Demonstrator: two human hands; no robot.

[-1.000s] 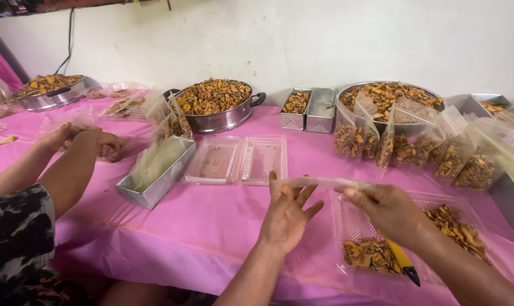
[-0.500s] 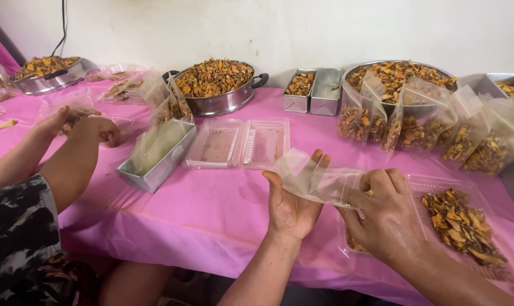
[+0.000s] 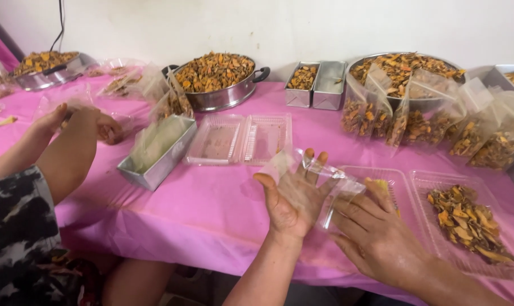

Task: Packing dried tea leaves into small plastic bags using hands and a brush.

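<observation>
We see a white wall behind a long tabletop (image 3: 172,221) with a pink cloth over it. Half a second ago our two hands held the clear plastic bag (image 3: 316,181) bunched up between them, out in front of the clear hinged box; now the bag is spread flat across the palm of our left hand (image 3: 293,198), and both hands sit a bit lower and closer to us. Our left hand is turned palm up, thumb out to the side, fingers (image 3: 315,164) straight and spread a little apart under the bag. Our right hand (image 3: 376,232) lies just beside it, back of the hand up, its fingers bent and pinched together on the right edge of the bag. The bag is above the pink cloth, just in front of an open clear tray (image 3: 381,181). To the right of that, a second clear tray (image 3: 432,181) holds a heap of dried orange-brown chips (image 3: 466,218). Farther back stand an empty hinged clear box (image 3: 240,139), a round metal pot (image 3: 220,96) full of chips, two small metal tins (image 3: 316,85) and a row of filled bags (image 3: 415,124). At the left another person's arm (image 3: 67,158) rests on the cloth beside a long metal tin (image 3: 155,164), much as it did before.
</observation>
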